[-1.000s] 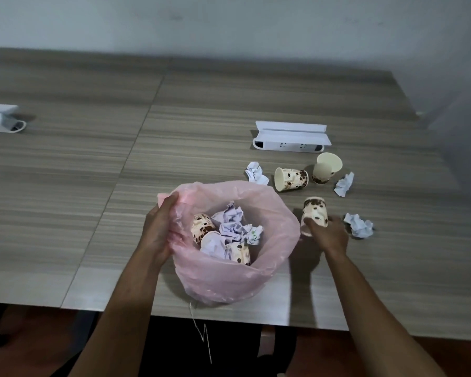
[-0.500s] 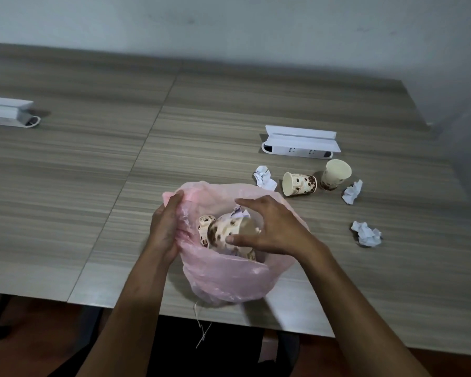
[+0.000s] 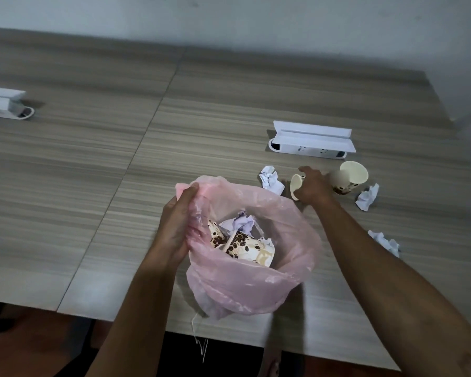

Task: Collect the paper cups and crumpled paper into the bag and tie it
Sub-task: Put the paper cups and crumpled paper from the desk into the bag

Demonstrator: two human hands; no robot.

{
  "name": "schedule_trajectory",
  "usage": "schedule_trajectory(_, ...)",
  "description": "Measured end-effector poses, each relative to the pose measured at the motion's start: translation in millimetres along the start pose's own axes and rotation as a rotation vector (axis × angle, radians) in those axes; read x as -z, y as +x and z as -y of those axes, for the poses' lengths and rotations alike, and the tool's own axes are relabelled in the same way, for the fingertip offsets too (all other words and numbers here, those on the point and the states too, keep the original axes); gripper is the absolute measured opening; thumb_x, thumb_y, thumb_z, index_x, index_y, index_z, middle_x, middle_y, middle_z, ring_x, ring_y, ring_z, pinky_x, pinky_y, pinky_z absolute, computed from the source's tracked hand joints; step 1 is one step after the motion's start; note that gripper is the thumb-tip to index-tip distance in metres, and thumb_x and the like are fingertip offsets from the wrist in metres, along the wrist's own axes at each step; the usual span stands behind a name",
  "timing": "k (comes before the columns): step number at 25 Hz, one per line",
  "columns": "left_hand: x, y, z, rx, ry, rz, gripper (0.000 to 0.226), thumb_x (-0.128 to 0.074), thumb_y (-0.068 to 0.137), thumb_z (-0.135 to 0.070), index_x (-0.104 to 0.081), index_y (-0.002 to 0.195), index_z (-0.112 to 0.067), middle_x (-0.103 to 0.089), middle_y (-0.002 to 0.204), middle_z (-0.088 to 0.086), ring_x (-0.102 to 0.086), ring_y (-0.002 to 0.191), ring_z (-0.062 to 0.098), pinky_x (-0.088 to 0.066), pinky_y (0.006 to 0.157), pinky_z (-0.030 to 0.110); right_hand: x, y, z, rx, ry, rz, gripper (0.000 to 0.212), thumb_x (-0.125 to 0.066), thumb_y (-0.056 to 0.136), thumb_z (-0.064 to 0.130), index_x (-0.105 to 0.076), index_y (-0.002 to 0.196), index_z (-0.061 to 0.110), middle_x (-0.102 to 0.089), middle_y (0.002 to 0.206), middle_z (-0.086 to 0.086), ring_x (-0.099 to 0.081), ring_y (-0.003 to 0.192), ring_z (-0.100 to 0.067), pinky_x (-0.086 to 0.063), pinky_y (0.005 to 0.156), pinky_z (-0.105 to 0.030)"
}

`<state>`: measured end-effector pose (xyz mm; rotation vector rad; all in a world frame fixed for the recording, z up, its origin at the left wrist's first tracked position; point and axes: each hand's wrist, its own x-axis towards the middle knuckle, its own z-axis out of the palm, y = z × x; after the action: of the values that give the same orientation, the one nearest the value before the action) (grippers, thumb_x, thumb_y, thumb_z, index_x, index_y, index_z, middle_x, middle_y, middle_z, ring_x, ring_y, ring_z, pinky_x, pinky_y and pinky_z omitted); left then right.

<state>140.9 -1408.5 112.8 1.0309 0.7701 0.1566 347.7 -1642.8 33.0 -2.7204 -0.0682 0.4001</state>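
A pink plastic bag [image 3: 242,284] stands open near the table's front edge. Inside lie coffee-bean-print paper cups [image 3: 245,246] and crumpled paper [image 3: 242,221]. My left hand [image 3: 177,227] grips the bag's left rim. My right hand [image 3: 314,186] reaches past the bag, with thumb and fingers round a paper cup [image 3: 296,185] that lies on its side on the table. A second cup [image 3: 350,178] stands tilted just right of that hand. Three crumpled paper balls lie loose: one left of the hand [image 3: 271,180], one at the right [image 3: 367,197], one nearer me [image 3: 385,242].
On the wooden table [image 3: 93,159], a white socket box [image 3: 312,140] with its lid raised sits behind the cups. Another white box [image 3: 3,104] is at the far left edge. A thin string [image 3: 200,344] hangs off the table's front edge below the bag.
My right hand carried a cup from the table into the bag, left it there, then reached out to the cup lying on its side. My left hand kept hold of the rim.
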Motion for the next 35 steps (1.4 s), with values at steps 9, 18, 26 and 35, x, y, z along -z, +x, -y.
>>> schedule_trajectory(9,4,3,-5,-0.023,0.033,0.030,0.031,-0.064,0.093,-0.028,-0.069,0.107,-0.001,-0.070,0.089,0.012,-0.066,0.074,0.018,-0.053,0.068,0.025,-29,11,-30,0.039,-0.313,-0.103,0.057,-0.069,0.079,0.025,-0.050,0.133,0.022,-0.047,0.135,-0.013,-0.041,0.127,-0.040,-0.038,0.101,-0.047)
schedule_trajectory(18,20,-19,-1,-0.015,-0.007,-0.016,0.034,-0.066,0.090,-0.030,-0.069,0.108,0.000,-0.069,0.087,0.012,-0.065,0.067,0.016,-0.050,0.059,0.024,43,-87,42,0.170,0.548,-0.461,0.079,-0.089,0.056,0.036,-0.053,0.123,0.016,-0.060,0.123,-0.004,-0.059,0.106,-0.021,-0.052,0.085,-0.036)
schedule_trajectory(26,35,-29,-2,0.007,-0.035,-0.088,0.035,-0.068,0.088,-0.035,-0.067,0.106,-0.006,-0.063,0.087,0.014,-0.056,0.064,0.021,-0.043,0.056,0.025,50,-192,87,0.568,0.149,0.154,0.088,-0.088,0.057,0.051,-0.051,0.134,0.027,-0.052,0.123,0.010,-0.048,0.107,-0.005,-0.043,0.090,-0.027)
schedule_trajectory(35,23,-20,-17,-0.031,-0.011,-0.021,0.034,-0.066,0.090,-0.030,-0.065,0.109,-0.002,-0.060,0.085,0.016,-0.058,0.062,0.018,-0.047,0.050,0.020,30,-91,82,0.267,0.486,-0.219,0.027,-0.074,0.081,0.027,-0.071,0.107,0.019,-0.070,0.110,0.002,-0.064,0.098,-0.013,-0.049,0.090,-0.029)
